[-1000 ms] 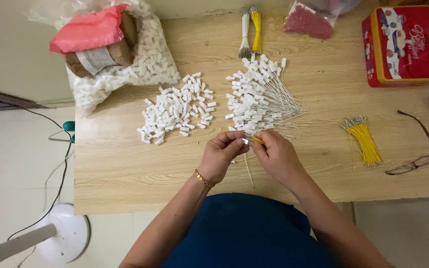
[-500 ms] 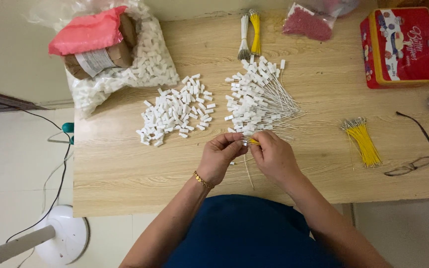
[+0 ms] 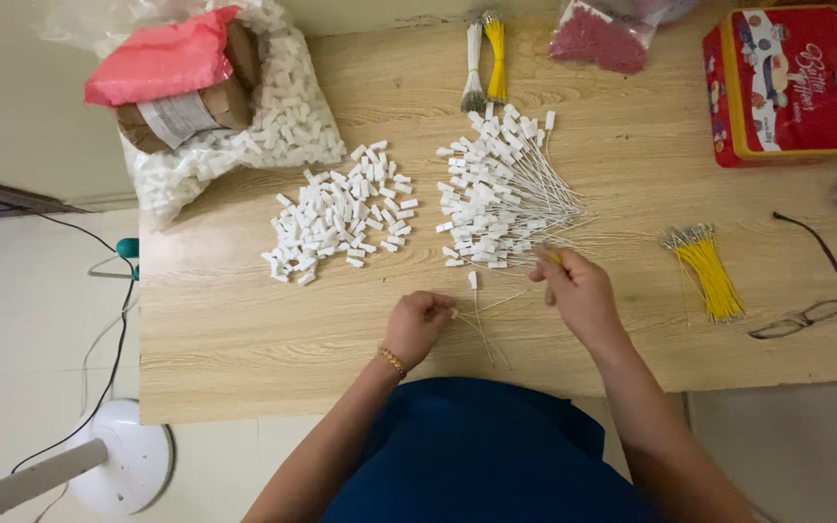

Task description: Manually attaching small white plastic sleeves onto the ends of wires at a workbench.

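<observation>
Light wood-grain tabletop, seen from above; pale floor to the left with a white fan base and a dark cable trailing beside it

On the tabletop: clear bag of white plastic pieces at 11 o'clock with a pink-wrapped brown parcel on top; loose pile of small white caps left of centre; fan-shaped heap of white-tagged wires at centre; a white and a yellow wire bundle at 12 o'clock; bag of red pieces beside it; red tin at 2 o'clock; bundle of yellow wires and a pair of glasses at 3 o'clock

Left hand, gold bracelet at the wrist, grip pressed together in a loose fist, pinching thin white wires at their near ends. One single tagged wire stands just at 1 o'clock of that fist, its tag away from the person. Right hand at the heap's near edge, fingertips pressed together on a small yellowish bit; exact item too small to tell
</observation>
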